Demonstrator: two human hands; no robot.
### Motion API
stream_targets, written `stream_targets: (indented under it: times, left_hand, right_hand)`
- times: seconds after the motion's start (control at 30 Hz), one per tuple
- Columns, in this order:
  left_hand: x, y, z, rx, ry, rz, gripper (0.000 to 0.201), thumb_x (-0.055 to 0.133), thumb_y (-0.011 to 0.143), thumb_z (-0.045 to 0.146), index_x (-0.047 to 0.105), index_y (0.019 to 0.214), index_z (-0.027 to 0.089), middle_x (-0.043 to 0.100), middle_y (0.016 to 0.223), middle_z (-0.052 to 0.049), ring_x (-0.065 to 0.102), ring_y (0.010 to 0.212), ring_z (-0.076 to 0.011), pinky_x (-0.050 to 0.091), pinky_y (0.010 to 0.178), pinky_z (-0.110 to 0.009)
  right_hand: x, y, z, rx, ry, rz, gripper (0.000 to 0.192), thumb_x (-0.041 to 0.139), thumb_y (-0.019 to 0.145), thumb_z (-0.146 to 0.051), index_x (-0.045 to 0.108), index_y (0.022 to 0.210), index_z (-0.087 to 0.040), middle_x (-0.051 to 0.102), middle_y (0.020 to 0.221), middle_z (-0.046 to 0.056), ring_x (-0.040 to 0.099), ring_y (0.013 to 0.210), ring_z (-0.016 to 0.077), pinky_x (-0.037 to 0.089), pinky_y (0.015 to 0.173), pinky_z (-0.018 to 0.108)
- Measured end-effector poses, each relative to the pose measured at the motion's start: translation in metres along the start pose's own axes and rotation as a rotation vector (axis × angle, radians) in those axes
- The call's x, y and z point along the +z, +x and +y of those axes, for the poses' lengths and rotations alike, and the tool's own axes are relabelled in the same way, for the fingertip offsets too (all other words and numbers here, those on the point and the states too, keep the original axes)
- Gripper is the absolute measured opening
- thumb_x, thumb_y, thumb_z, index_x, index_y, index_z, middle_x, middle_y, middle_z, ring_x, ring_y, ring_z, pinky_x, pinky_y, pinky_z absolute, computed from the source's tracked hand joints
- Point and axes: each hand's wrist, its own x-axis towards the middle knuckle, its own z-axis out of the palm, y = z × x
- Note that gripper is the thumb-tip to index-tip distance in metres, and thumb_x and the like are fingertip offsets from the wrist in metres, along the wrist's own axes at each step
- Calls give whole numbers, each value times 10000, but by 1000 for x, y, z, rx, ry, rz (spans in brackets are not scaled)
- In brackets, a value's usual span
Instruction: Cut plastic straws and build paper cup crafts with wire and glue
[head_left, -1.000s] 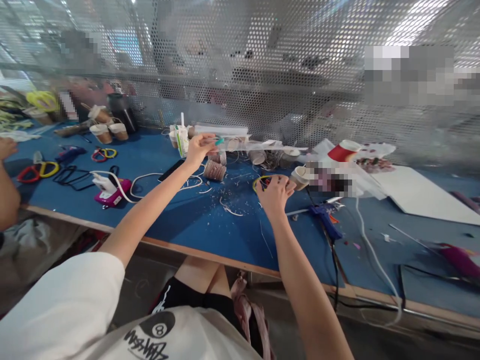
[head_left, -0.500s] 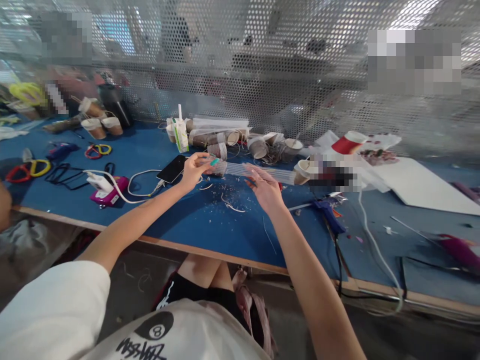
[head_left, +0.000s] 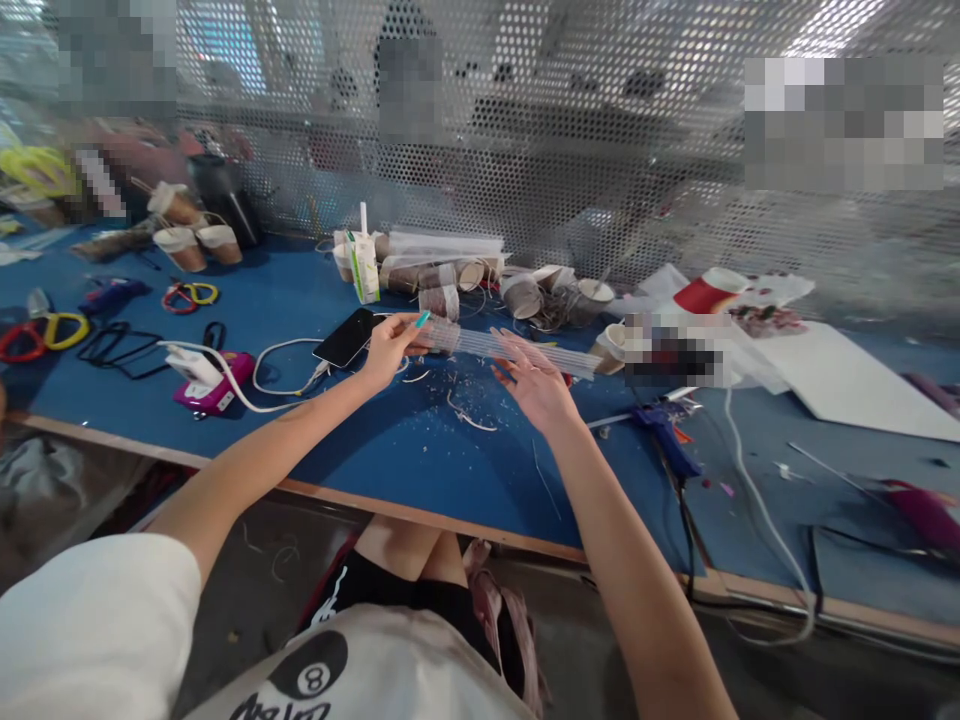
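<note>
Pinching the bundle of clear sticks (head_left: 517, 348) with my left hand (head_left: 391, 347), my right hand (head_left: 534, 385) lay open beneath — nothing separated yet, by my judgement — glue gun (head_left: 664, 436) untouched

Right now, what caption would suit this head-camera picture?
Left hand grips a bundle of clear sticks above a blue table; open right hand beneath.

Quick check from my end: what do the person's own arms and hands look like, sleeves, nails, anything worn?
Both forearms are bare. The left arm carries a short white sleeve at the shoulder. The left hand shows a teal-painted nail; the right hand has reddish-painted nails. No watch, rings or gloves show.
</note>
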Motion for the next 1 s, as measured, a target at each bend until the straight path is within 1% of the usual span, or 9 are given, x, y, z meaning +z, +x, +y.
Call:
stream_targets:
  times: [0.13,0.27,0.33,0.43,0.57,0.67,0.8,0.87,1.0]
  left_hand:
    - [3,-1,-5,-38,0,6,201,624,803,286,578,952,160,730,824,-37,693,617,-142,582,593,-270]
    - [4,-1,-9,-51,32,20,197,617,810,314,567,925,163,705,764,-22,675,564,-137,563,531,-250]
    - [3,0,-10,-38,30,38,191,611,813,327,559,902,165,685,746,-10,656,535,-120,549,509,-230]
    - [2,1,-11,-29,1,124,168,601,820,320,534,856,170,645,721,20,618,490,-85,528,486,-198]
    - [0,4,-11,-61,-35,222,139,558,844,305,506,834,176,602,697,45,572,446,-49,505,466,-169]
    - [-1,6,-13,-100,-15,238,130,511,865,295,480,817,179,587,677,47,549,429,-37,484,451,-153]
    - [-3,9,-17,-102,57,203,174,480,870,329,462,777,183,555,628,55,526,404,-47,473,431,-168]
    - [-3,8,-18,-86,125,145,190,480,861,343,484,763,181,545,602,54,519,395,-61,466,417,-187]
    - [-1,-1,-18,-7,311,-23,202,530,819,362,543,725,184,561,576,40,530,420,-101,447,414,-217]
  right_hand:
    - [-8,5,-4,1,26,128,287,583,707,-284,656,982,-246,607,1273,24,610,1040,207,516,846,391]
    - [-40,15,-8,-235,-17,446,121,509,638,-245,564,743,-220,687,938,51,641,817,191,535,737,402]
    - [-58,16,-12,-365,-28,598,50,499,618,-230,453,638,-223,621,733,4,616,695,155,531,695,369]
    - [-73,16,-19,-454,-10,711,186,482,605,-211,307,542,-205,457,545,-43,536,547,106,494,599,289]
    - [-69,14,-20,-432,-36,689,250,484,593,-192,267,469,-198,301,431,-60,430,435,86,424,499,241]
    - [-60,12,-15,-371,-74,602,267,474,623,-228,280,441,-209,297,406,-48,393,396,93,404,457,257]
    - [-51,9,-12,-209,-124,395,323,443,663,-303,274,398,-225,298,368,-25,370,369,107,371,408,266]
    - [-45,8,-13,-162,-151,346,379,430,709,-364,286,383,-233,326,356,-12,380,363,112,367,397,269]
    - [-33,7,-12,-166,-375,504,377,610,697,-501,458,496,-221,525,454,-4,471,396,120,418,408,270]
